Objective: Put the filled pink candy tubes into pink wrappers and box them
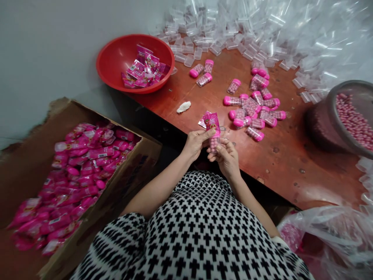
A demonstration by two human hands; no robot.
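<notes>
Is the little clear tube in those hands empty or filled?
At least partly filled: pink beads show through the clear tube. How full, I cannot tell.

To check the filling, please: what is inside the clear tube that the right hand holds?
Inside the clear tube, pink balls are visible; the part behind the fingers of the right hand is covered.

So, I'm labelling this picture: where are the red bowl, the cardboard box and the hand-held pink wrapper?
Red bowl [112, 64], head view: inner wall.
Cardboard box [29, 161], head view: inner wall.
Hand-held pink wrapper [213, 123], head view: upper part.
</notes>
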